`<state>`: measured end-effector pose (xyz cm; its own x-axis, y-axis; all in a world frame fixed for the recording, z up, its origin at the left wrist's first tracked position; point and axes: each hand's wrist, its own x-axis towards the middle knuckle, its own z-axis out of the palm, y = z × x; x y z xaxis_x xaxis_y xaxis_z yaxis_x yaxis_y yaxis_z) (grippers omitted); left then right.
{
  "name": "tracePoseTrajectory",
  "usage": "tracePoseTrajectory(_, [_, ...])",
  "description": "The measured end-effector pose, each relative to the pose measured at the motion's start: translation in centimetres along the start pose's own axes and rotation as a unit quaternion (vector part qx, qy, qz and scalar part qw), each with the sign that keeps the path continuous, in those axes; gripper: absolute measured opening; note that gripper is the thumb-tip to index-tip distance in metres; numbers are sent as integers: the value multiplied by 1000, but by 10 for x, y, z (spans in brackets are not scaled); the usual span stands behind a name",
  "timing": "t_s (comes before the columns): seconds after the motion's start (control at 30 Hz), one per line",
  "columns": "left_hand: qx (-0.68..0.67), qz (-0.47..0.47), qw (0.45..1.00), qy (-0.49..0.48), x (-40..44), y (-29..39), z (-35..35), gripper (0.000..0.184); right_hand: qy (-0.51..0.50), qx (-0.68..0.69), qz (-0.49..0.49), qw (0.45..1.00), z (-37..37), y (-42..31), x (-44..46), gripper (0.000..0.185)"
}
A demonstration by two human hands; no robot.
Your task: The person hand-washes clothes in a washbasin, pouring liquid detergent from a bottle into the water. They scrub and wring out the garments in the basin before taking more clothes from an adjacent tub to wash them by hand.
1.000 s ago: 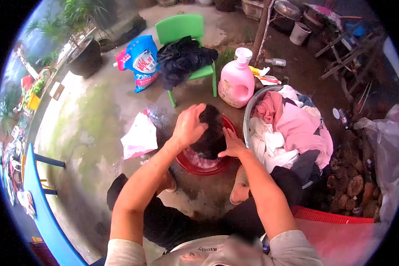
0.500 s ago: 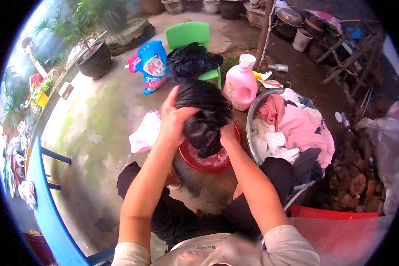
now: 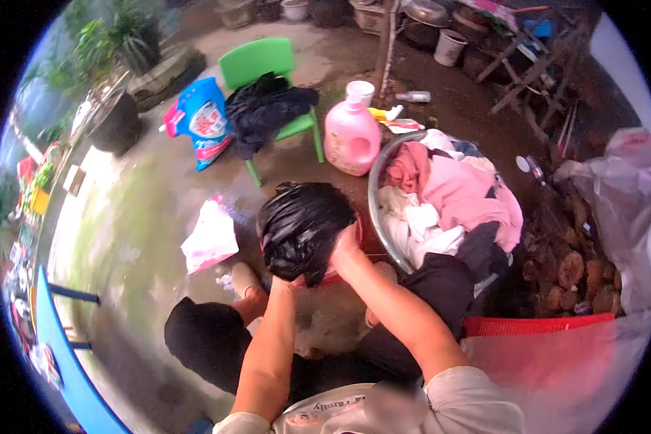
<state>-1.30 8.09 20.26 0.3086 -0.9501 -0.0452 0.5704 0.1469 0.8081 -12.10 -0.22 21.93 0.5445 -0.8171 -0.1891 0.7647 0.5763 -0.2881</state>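
A wet, shiny black garment (image 3: pixel 304 224) is bunched between my two hands over a red basin (image 3: pixel 332 275), which it mostly hides. My left hand (image 3: pixel 288 283) grips it from below, with the fingers largely covered by the cloth. On the other side, my right hand (image 3: pixel 345 246) is closed on its edge. I cannot tell what kind of garment it is. A large metal tub (image 3: pixel 375 199) of pink, white and dark clothes (image 3: pixel 463 192) stands to the right. Beyond the basin is a pink detergent bottle (image 3: pixel 352 137) with a white cap.
A green chair (image 3: pixel 257 61) bears dark clothes (image 3: pixel 267 108), with a blue detergent bag (image 3: pixel 205 123) beside it. A white and pink packet (image 3: pixel 211 235) lies left on the wet floor. A blue bench (image 3: pixel 72 362) is at far left, red plastic (image 3: pixel 542 325) at right.
The black garment has come down and toward me, over the basin. My left hand has moved from its upper side to underneath. The whole view has shifted a little.
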Motion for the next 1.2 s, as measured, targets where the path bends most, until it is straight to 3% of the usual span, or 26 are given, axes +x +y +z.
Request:
tracePoseTrajectory(0.03, [-7, -17, 1000, 1, 1, -2, -3, 53, 10, 21, 0, 1000, 0, 1, -7, 49])
tracePoseTrajectory(0.1, [-27, -40, 999, 8, 6, -1, -9, 52, 16, -79, -20, 997, 8, -2, -23, 58])
tracePoseTrajectory(0.2, [-67, -47, 996, 23, 14, 9, -13, 51, 111, 45, 55, 991, 60, -31, -55, 45])
tracePoseTrajectory(0.23, [-76, -45, 996, 27, 18, 13, -13, 50, 118, 28, 69, 990, 53, -37, -56, 44])
tracePoseTrajectory(0.33, [-88, -34, 995, 29, 28, 28, -15, 48, 101, -137, 100, 980, -26, -49, -41, 45])
tracePoseTrajectory(0.4, [-80, -34, 996, 27, 33, 41, -14, 47, 75, -320, 91, 940, -83, -48, -33, 48])
tracePoseTrajectory(0.43, [2, -34, 999, 38, 35, 53, -8, 49, 56, -380, 83, 920, -103, -46, -33, 51])
tracePoseTrajectory(0.47, [-116, -67, 987, 87, 28, 62, 11, 50, 37, -431, 74, 899, -118, -45, -33, 53])
tracePoseTrajectory(0.5, [-58, -24, 995, 82, 35, 69, 18, 40, 12, -453, 62, 889, -134, -42, -32, 56])
tracePoseTrajectory(0.57, [155, 39, 985, 72, 44, 90, 26, 27, 25, -215, 194, 957, -77, -63, -56, 62])
tracePoseTrajectory(0.6, [191, 54, 978, 69, 48, 90, 25, 24, 45, -96, 228, 968, -78, -63, -51, 68])
tracePoseTrajectory(0.67, [261, 87, 959, 66, 52, 91, 20, 18, -3, -39, 272, 961, -77, -59, -38, 83])
tracePoseTrajectory(0.77, [310, 99, 945, -1, 46, 94, 31, 17, -10, -7, 208, 978, -43, -44, -20, 73])
tracePoseTrajectory(0.83, [320, 76, 944, 8, 34, 97, 51, 16, -43, -76, 95, 992, -19, -34, -15, 57])
tracePoseTrajectory(0.9, [288, 104, 952, -5, 27, 97, 64, 16, -84, -140, -24, 986, -24, -19, -3, 46])
tracePoseTrajectory(0.97, [240, 73, 968, 22, 31, 97, 45, 24, -26, 31, 77, 996, -27, -23, 4, 42])
tracePoseTrajectory(1.03, [23, -9, 994, 107, 16, 105, 81, 39, -68, 11, 35, 997, 4, -30, 6, 41])
tracePoseTrajectory(1.07, [-54, -83, 995, 2, 25, 97, 30, 51, -89, -1, 14, 996, 18, -32, 9, 41])
tracePoseTrajectory(1.17, [-42, -71, 995, -62, 35, 103, 45, 55, -73, 55, 50, 995, 20, -27, 20, 42])
tracePoseTrajectory(1.2, [-78, -102, 991, -30, 34, 99, 41, 52, -48, 48, 57, 996, 17, -24, 22, 41])
